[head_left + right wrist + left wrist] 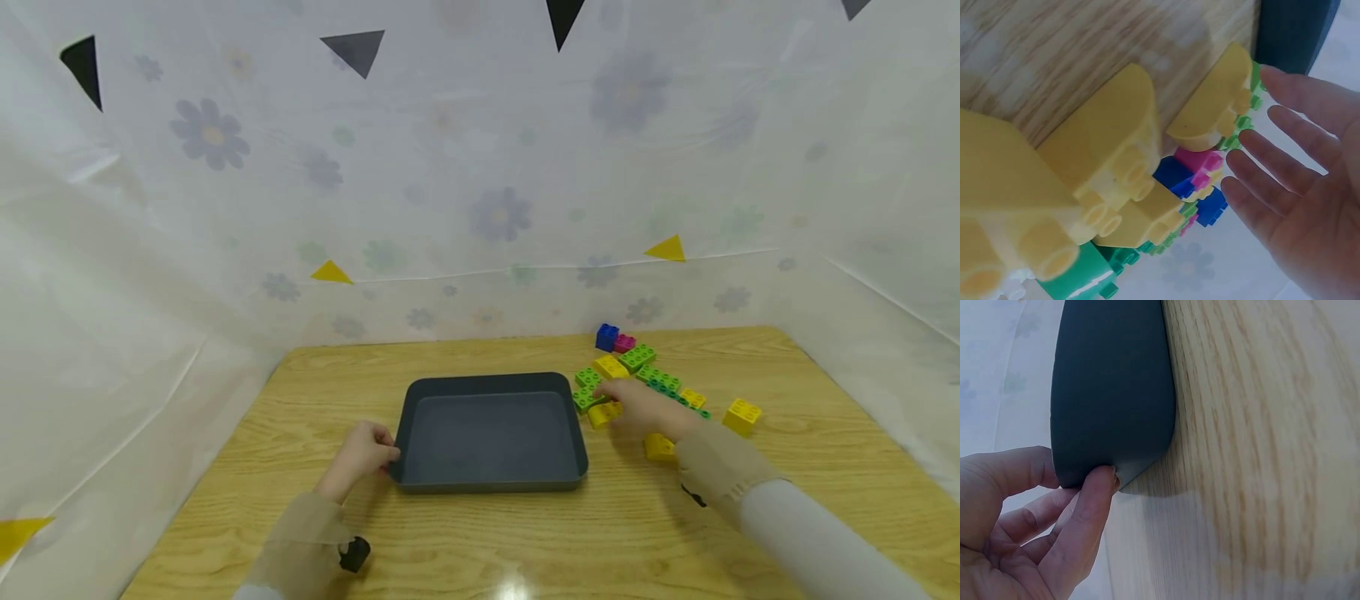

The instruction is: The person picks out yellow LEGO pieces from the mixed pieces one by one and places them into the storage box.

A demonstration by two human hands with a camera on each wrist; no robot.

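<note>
A dark grey rectangular tray [487,485] lies on the wooden table. My left hand [363,454] pinches its left side near the front corner; the left wrist view shows thumb and fingers [1088,509] on the tray wall [1110,381]. Right of the tray, my right hand [645,408] hovers over a pile of toy building bricks, its fingers [1266,169] extended and holding nothing. Nearest to it are a green brick [587,398] and a rounded yellow brick [604,414]. In the right wrist view, that rounded yellow brick [1210,103] sits just beyond the fingertips; whether they touch the green one I cannot tell.
At the back of the pile stand a blue brick [607,337] and a pink brick [625,343]. One yellow brick [742,416] lies apart on the right. A flowered white sheet [480,208] hangs behind the table [450,542].
</note>
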